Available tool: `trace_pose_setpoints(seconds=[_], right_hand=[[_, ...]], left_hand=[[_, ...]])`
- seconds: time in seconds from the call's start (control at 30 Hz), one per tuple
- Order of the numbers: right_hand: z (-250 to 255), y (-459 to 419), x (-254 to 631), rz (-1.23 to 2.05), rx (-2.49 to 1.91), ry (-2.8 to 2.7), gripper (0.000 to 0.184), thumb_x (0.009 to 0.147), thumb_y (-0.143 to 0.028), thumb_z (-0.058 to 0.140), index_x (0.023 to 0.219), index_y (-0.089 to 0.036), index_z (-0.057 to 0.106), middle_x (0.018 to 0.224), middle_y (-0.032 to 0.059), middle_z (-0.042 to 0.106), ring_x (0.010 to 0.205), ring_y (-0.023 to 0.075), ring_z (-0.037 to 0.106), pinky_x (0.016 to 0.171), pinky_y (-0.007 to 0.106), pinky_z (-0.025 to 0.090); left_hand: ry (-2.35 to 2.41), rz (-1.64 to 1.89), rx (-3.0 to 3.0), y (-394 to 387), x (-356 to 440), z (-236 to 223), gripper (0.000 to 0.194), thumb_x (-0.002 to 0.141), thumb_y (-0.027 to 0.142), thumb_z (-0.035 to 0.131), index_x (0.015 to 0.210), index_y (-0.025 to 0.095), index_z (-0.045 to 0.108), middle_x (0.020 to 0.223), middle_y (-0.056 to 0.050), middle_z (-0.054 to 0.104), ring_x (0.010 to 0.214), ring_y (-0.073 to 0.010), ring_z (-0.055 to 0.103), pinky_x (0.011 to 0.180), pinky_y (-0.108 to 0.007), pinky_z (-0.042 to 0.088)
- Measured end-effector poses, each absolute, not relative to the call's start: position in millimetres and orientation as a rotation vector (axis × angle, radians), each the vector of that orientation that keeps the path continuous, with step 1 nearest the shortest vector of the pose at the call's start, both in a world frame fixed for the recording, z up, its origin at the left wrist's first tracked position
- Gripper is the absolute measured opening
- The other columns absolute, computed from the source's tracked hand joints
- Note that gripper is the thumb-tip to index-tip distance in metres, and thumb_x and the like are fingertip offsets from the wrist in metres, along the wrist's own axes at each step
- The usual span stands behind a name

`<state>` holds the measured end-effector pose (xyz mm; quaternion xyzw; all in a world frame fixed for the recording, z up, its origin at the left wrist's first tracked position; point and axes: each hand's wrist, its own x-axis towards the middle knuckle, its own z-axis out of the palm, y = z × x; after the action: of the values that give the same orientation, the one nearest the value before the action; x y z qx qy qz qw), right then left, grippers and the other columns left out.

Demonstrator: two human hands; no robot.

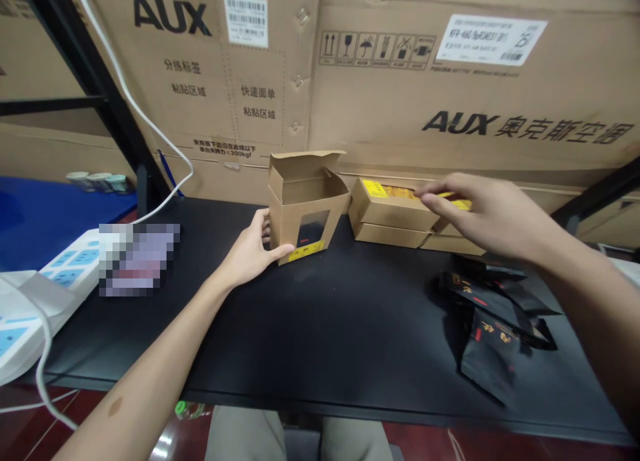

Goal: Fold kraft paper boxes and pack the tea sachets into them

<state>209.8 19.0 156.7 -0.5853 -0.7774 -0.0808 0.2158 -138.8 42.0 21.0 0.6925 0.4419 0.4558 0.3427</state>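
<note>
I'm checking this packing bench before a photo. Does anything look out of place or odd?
The black sachets stand out: they lie in a loose, overlapping heap on the black table, unlike the stacked kraft boxes beside them. The windowed kraft box at the left hand also has its top flaps standing open.

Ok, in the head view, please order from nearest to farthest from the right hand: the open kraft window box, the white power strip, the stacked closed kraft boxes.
1. Stacked closed kraft boxes: just under the fingertips of the right hand, at the table's back.
2. Open kraft window box: left of that stack.
3. White power strip: far left, at the table's end.
</note>
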Motion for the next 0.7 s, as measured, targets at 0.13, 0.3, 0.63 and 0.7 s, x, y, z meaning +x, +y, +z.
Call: trace_pose_setpoints(seconds=[0.13, 0.3, 0.63, 0.7], right_hand=[[128.9, 13.8, 287.0, -0.005, -1.912, -2.096, 0.037, 0.094, -0.051, 0.058, 0.110, -0.022, 0.076, 0.118, 0.0141, 0.076, 0.107, 0.0274, 0.070, 0.096, 0.044, 0.048], [81.9, -10.9, 369.2, 0.115, -2.100, -1.886, 0.083, 0.072, -0.084, 0.060, 0.124, -0.020, 0.073, 0.134, 0.0216, 0.068, 0.129, 0.0362, 0.062, 0.115, 0.049, 0.040], [9.5, -55.9, 348.5, 0.035, -2.145, -1.714, 0.085, 0.087, -0.067, 0.047, 0.157, -0.018, 0.042, 0.162, 0.0187, 0.041, 0.155, 0.0282, 0.034, 0.128, 0.038, 0.026], [6.1, -55.7, 329.6, -0.012, -2.178, -1.680, 0.083, 0.089, -0.067, 0.046, 0.156, -0.019, 0.042, 0.162, 0.0206, 0.039, 0.155, 0.0305, 0.034, 0.126, 0.043, 0.029]], left_hand=[[1.158, 1.186, 1.802, 42.7, -138.8, 19.9, 0.071, 0.076, 0.037, 0.082, 0.133, 0.023, 0.043, 0.146, -0.018, 0.061, 0.133, -0.0321, 0.062, 0.111, -0.055, 0.051], [1.170, 1.186, 1.780, 41.9, -138.1, 21.0, 0.069, 0.076, 0.037, 0.082, 0.131, 0.023, 0.042, 0.147, -0.018, 0.060, 0.134, -0.0315, 0.061, 0.111, -0.055, 0.051], [1.180, 1.172, 1.791, 41.5, -139.7, 19.4, 0.070, 0.076, 0.040, 0.083, 0.131, 0.024, 0.042, 0.148, -0.017, 0.059, 0.135, -0.0313, 0.061, 0.112, -0.055, 0.050], [1.195, 1.173, 1.787, 41.6, -139.4, 19.3, 0.070, 0.076, 0.040, 0.083, 0.131, 0.024, 0.042, 0.148, -0.017, 0.059, 0.135, -0.0319, 0.060, 0.113, -0.056, 0.050]])
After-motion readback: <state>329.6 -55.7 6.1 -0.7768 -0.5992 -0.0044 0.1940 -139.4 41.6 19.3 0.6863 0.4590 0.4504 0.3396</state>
